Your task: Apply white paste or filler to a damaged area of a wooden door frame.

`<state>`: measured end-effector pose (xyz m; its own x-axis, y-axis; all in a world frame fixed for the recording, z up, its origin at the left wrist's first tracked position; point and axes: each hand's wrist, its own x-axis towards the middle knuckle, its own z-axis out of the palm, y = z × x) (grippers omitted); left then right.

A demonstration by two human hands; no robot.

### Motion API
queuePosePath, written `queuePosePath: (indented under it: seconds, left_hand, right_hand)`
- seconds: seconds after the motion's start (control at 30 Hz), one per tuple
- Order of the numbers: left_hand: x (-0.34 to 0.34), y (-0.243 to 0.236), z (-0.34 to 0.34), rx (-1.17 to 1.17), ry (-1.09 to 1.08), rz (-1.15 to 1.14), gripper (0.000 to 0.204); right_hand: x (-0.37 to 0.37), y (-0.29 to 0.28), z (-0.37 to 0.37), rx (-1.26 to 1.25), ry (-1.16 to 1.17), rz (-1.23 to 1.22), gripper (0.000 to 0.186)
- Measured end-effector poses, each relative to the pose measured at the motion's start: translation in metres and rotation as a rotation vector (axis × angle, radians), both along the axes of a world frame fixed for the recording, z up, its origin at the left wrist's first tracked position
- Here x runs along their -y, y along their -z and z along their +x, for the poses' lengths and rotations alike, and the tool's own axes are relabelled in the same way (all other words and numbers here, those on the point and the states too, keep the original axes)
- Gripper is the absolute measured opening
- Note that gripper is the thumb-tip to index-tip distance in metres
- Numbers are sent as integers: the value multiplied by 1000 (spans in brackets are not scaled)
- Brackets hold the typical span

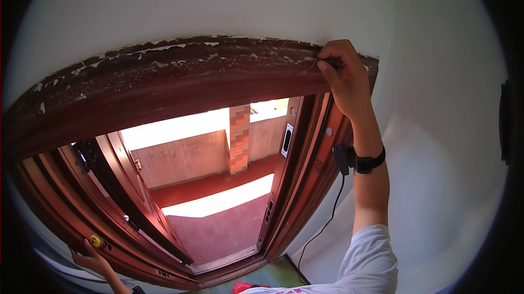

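Note:
My right hand (349, 78) is raised to the upper right corner of the dark red-brown door frame (164, 78). Its thumb and fingers close in a pinch by the scuffed, paint-flecked top trim. Something small and dark shows under the fingers, with a thin line by the fingertips; what it is I cannot make out. Low on the left, my left hand (93, 263) lies against the side of the frame, thumb and finger apart. One fingertip comes close to a small round yellow piece (96, 240) on the frame; whether they touch is unclear.
A door leaf (123, 171) with a handle stands swung outward on the left. Through the doorway are a low wall (180, 157), a brick pillar (239, 138) and red flooring (218, 234). A black cable (326, 226) hangs from the device on my right wrist, beside a white wall (436, 185).

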<state>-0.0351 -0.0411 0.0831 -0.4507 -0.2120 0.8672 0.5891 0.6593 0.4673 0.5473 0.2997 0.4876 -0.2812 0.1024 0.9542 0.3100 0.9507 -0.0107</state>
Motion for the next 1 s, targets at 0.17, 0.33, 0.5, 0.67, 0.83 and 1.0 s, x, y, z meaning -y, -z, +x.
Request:
queuePosePath:
  seconds: [0.17,0.33,0.5,0.67,0.83,1.0]
  left_hand:
    - [0,0,0,7,-20,-28,64]
    - [2,2,-1,14,1,-35,63]
    - [2,4,-4,-26,-30,-30,65]
    - [2,4,-4,-25,-22,-45,64]
    - [4,6,-8,-32,-15,-32,64]
    - [0,2,-3,-37,32,9,64]
  right_hand:
    - [3,-2,-3,33,87,73,16]
    - [11,-3,-10,91,244,220,16]
    - [10,7,-7,85,177,235,20]
    - [14,15,-3,109,119,96,15]
    - [17,24,-7,70,55,-30,8]
    - [22,23,-8,-169,-103,-81,12]
